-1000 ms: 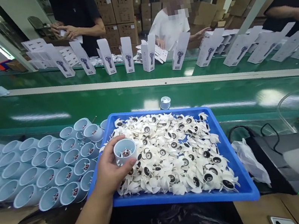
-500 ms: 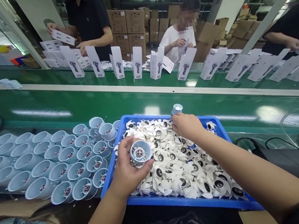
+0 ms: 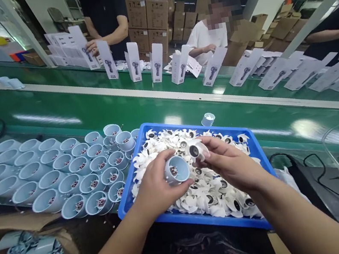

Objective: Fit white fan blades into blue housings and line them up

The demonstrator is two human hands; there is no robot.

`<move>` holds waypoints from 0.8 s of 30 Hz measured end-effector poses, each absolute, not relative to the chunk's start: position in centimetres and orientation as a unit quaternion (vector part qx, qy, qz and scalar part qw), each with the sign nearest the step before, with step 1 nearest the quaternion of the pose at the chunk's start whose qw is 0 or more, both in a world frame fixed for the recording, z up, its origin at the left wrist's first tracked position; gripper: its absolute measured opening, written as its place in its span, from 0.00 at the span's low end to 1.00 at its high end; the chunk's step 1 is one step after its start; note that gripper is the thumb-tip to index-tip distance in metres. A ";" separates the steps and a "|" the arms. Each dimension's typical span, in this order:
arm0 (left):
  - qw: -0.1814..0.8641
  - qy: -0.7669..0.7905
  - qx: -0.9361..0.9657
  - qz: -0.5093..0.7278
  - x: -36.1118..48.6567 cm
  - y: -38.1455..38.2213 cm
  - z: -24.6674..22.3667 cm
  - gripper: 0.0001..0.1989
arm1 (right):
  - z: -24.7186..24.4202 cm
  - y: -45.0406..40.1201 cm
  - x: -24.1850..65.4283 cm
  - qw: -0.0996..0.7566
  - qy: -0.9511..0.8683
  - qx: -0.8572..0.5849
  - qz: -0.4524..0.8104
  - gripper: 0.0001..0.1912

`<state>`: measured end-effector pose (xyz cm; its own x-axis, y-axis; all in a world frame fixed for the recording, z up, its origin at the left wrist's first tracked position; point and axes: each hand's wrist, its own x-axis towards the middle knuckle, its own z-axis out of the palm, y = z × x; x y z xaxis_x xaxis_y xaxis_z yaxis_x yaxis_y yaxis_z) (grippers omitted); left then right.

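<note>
My left hand (image 3: 158,187) is closed round a light-blue fan housing (image 3: 176,170), its open end facing me with a motor and coils visible inside. Just to its right, my right hand (image 3: 227,158) pinches a white fan impeller (image 3: 197,150) by its blades, the dark hub turned toward the housing. A small gap separates the two parts. Both hands are above a blue tray (image 3: 216,220) heaped with white impellers (image 3: 185,204). Behind the tray, a single light-blue housing (image 3: 208,119) stands on the green belt.
Rows of light-blue housings (image 3: 65,162) stand left of the tray. A cardboard box (image 3: 70,252) at lower left holds more blue parts. White printed cartons (image 3: 134,62) line the far side of the green conveyor (image 3: 95,109), where several people work. Black cables (image 3: 321,171) lie at right.
My right hand has come back from the tray's far side with an impeller, close to the housing. My left hand has shifted right, tilting the housing. A co-worker's hand has moved to a carton.
</note>
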<state>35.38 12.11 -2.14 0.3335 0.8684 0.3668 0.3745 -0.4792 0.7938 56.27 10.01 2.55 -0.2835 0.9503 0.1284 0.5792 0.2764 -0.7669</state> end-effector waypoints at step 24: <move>0.190 0.504 0.803 0.257 36.2 18.2 3.9 0.28 | 3.2 1.8 62.0 0.368 -0.729 -0.460 0.349 0.11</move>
